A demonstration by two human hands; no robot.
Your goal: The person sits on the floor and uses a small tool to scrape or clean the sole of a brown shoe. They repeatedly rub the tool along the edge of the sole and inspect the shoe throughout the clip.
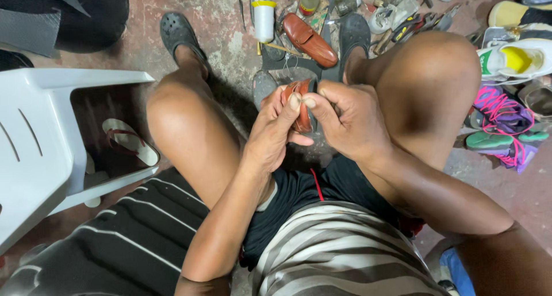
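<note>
**Both hands on the brown shoe, working its edge**

You hold the brown shoe (pixel 301 109) upright between your knees — left hand (pixel 275 126) wrapped around its side, right hand (pixel 345 120) pinching at its top edge, possibly a thread. Judged from this, you are mid-repair; next calls for a steady pull with 2 firm grips. Its mate (pixel 310 40) lies on the floor (pixel 230 48) ahead.

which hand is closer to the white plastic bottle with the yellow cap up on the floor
Left. The left hand sits below the bottle; the right hand is further off to its right.
</note>
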